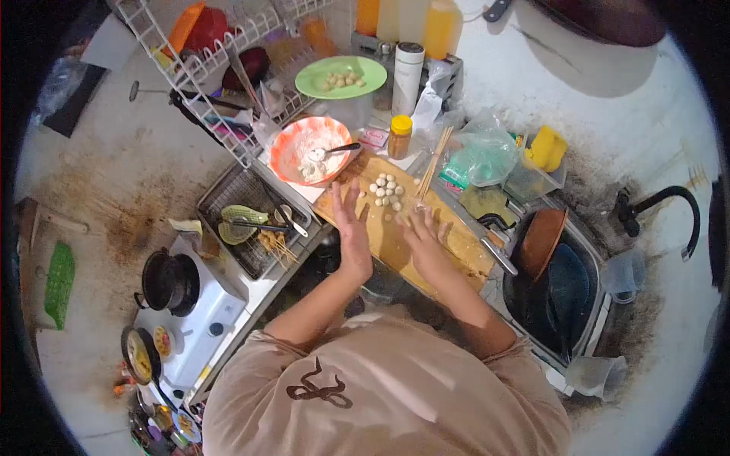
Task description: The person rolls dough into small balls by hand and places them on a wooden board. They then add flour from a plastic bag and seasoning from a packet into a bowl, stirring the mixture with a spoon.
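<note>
My left hand (352,234) is raised above the left part of the wooden board (388,239), its fingers stretched out and nothing in it. Over the board's right part is my right hand (427,242), fingers spread and holding nothing. Between and beyond the hands lie several small pale dough balls (388,190). Thin wooden skewers (433,166) rest at the board's far right side. An orange and white bowl (285,156) with pale flour or dough and a spoon stands beyond my left hand. Behind it, more balls sit on a green plate (312,79).
To the right is a sink (601,300) with a brown and a dark basin. At the left stand a wire-rack tray (255,258) and a white stove (217,296) with a dark pot. A yellow-lidded jar (399,140) and a white bottle (407,80) stand at the back.
</note>
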`<act>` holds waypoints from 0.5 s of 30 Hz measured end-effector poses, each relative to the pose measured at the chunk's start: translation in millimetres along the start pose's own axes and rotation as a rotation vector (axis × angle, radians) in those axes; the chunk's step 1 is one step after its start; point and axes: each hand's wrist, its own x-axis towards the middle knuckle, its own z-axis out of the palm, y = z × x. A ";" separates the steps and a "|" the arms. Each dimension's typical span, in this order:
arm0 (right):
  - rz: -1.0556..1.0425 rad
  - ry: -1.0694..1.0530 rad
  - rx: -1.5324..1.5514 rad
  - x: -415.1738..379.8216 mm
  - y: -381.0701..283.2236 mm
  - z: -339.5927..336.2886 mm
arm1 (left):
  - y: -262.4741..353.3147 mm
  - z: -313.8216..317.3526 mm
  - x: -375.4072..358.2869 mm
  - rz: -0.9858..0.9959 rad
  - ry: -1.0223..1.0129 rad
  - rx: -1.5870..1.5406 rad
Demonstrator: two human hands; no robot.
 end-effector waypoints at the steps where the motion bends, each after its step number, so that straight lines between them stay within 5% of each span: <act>1: 0.041 -0.121 -0.207 -2.6 -5.0 2.1 | -0.3 -9.4 -0.3 -0.008 0.017 -0.017; 11: -0.131 -0.197 -0.330 19.4 -16.4 3.9 | -3.6 -75.4 -10.8 -0.057 -0.002 -0.029; 12: -0.140 -0.343 -0.403 14.8 -20.7 1.7 | -4.7 -79.9 -10.7 -0.070 -0.001 -0.035; 15: -0.174 -0.253 -0.426 -11.7 -0.9 1.5 | -6.5 -90.4 -9.3 -0.075 -0.010 -0.051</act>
